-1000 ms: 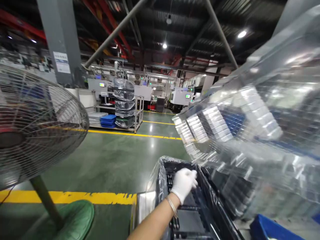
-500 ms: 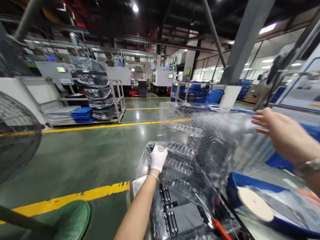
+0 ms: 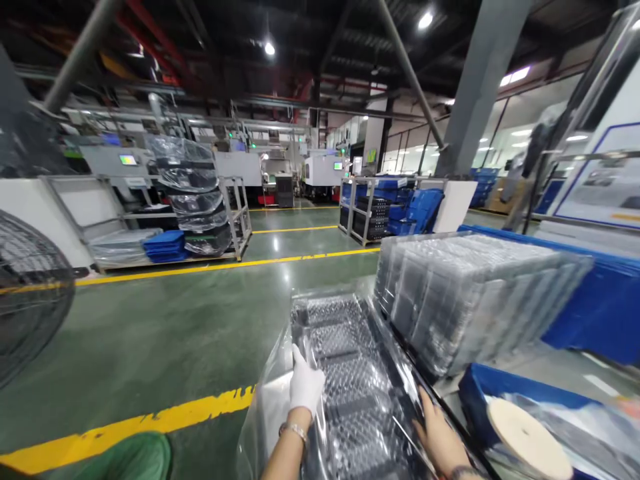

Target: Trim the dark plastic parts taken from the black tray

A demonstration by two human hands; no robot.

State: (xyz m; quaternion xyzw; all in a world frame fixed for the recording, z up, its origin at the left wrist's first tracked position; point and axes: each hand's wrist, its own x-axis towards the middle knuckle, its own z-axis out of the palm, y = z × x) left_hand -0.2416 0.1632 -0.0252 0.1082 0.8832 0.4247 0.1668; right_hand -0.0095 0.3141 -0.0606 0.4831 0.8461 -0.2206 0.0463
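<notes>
A clear bubble wrap sheet [image 3: 350, 380] lies over a black tray lined with a clear plastic bag [image 3: 267, 400]. My left hand [image 3: 306, 387], in a white glove, rests on the wrap's left edge with a finger stretched forward; its other fingers show only in part. At the right side, my bare right hand [image 3: 440, 430] touches the wrap and the black rim with its fingers apart. A thin metal shaft [image 3: 403, 430] shows beside the right hand. The tray's contents are mostly hidden under the wrap.
Right of the tray stands a row of plastic-wrapped panels [image 3: 465, 293]. In front of it, a blue bin [image 3: 500, 377] holds a round cream disc [image 3: 530, 437] and plastic bags. A fan [image 3: 30, 287] is at left, above a green round object [image 3: 135, 457]. Loaded racks [image 3: 240, 213] stand farther off.
The bubble wrap has come down from the air onto the tray and covers the dark parts. My right hand has lowered leftwards to the tray's side; my left hand has shifted nearer to me.
</notes>
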